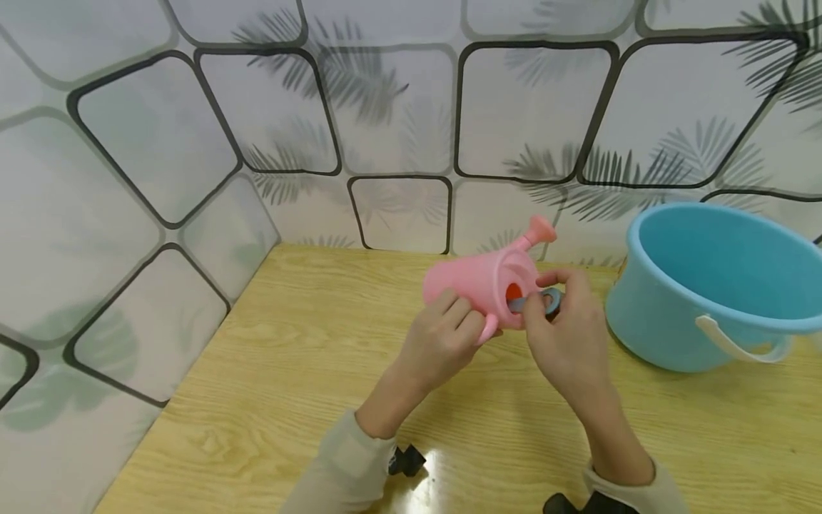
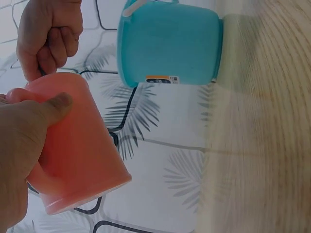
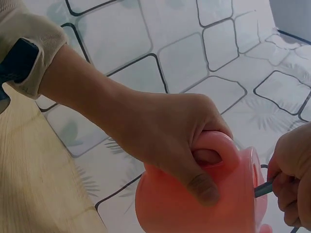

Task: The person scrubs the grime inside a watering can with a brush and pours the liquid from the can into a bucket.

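A pink watering can (image 1: 462,277) is held tilted on its side above the table, its spout pointing to the back right. My left hand (image 1: 443,332) grips it by its looped handle, the thumb (image 2: 59,104) lying along the can's wall. At the can's mouth, my right hand (image 1: 571,335) pinches a blue-grey handle (image 1: 553,300) with a ringed end. The handle's shaft (image 3: 263,189) reaches into the opening. Something orange (image 1: 513,292) shows inside the can; whether it belongs to the handled thing I cannot tell. The far end of the shaft is hidden.
A large blue bucket (image 1: 681,314) with a white handle (image 1: 732,343) stands upright to the right of my right hand. The wood-grain table (image 1: 257,385) meets a patterned wall covering (image 1: 398,143) at the back and left.
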A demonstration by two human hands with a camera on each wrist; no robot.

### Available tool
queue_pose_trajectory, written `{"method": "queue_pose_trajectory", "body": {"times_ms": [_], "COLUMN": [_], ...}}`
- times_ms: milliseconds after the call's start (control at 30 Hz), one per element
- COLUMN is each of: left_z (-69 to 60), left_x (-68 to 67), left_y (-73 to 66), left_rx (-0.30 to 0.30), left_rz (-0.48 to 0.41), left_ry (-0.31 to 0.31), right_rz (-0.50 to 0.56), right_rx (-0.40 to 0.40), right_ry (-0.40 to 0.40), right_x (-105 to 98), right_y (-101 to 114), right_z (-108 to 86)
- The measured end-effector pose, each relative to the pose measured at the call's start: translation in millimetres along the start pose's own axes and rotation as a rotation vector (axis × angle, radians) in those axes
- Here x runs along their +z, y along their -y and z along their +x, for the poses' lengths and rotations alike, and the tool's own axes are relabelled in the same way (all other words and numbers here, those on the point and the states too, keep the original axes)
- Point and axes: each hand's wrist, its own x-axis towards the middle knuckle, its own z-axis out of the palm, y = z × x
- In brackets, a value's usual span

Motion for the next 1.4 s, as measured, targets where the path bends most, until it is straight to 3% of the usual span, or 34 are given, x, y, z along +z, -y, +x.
{"method": "queue_pose_trajectory", "body": {"times_ms": [133, 367, 467, 600, 733, 900, 1167, 1400], "left_z": [-1.1, -4.7, -5.8, -7.7, -7.4, -1.0, -1.2, 0.5], "left_x": [2.3, 5.0, 5.7, 5.6, 4.2, 3.6, 0.0, -0.2], "left_y": [-2.7, -4.7, -5.3, -3.7, -1.4, -2.5, -1.0, -3.6], "left_rx": [-0.01, 0.004, 0.013, -0.005, -0.016, 0.018, -0.006, 0.003], "left_rz": [-0.011, -0.03, -0.044, -0.06, -0.044, -0.034, -0.035, -0.043], "left_ry": [0.019, 0.035, 0.023, 0.011, 0.006, -0.024, -0.016, -0.021], "right_rz": [-0.102, -0.232, -0.251, -0.269, -0.284, -0.296, -0.263, -0.253], "right_rx": [-0.048, -0.212, -0.244, -0.305, -0.365, -0.413, -0.474, -0.515], "right_ry": [0.002, -0.091, -0.052, -0.009, -0.058, -0.062, -0.144, -0.099], "right_x": [-5, -18, -14, -9, -13, -13, -14, -6], "right_y": [0, 5, 4, 1, 2, -1, -2, -11], "right_z": [0.1, -5.5, -3.6, -0.3, -1.1, 0.1, -3.0, 2.4]}}
